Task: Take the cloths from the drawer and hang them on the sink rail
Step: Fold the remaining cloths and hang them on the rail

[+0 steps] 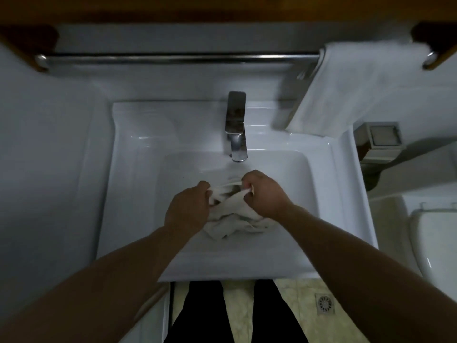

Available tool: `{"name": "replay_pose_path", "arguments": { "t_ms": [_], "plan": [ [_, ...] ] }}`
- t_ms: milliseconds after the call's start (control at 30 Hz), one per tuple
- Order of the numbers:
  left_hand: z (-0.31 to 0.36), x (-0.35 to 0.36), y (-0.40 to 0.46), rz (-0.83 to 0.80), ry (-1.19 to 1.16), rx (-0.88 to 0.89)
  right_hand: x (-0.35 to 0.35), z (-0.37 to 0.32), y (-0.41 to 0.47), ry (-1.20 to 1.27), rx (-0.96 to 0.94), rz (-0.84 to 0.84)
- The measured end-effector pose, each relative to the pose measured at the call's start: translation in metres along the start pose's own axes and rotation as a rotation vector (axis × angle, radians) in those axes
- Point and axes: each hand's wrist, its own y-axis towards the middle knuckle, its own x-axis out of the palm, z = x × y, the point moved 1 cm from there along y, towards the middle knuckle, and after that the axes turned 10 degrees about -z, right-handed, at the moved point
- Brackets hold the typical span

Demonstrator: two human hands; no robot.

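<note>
A white sink (329, 194) fills the space, with a white towel (346, 95) already draped over the right end of the chrome rail (173, 58) behind the tap (236, 127). Over the basin, the left hand (188, 209) and right hand (267, 194) each pinch an edge of a crumpled pale cloth (237, 224), its bulk bunched below them.

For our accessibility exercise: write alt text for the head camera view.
Both hands, left hand and right hand, grip a crumpled cloth over the white sink, below the faucet. One white towel already hangs on the rail behind.
</note>
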Motion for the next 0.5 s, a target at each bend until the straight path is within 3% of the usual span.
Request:
{"name": "replay_pose_path", "arguments": {
  "t_ms": [267, 500],
  "plan": [
    [0.027, -0.113, -0.047, 0.122, 0.072, 0.110, -0.103, -0.089, -0.050, -0.174, -0.065, -0.132],
    [0.048, -0.191, -0.057, 0.222, 0.281, 0.136, -0.161, -0.151, -0.073, -0.492, -0.172, -0.031]
  ]
}}
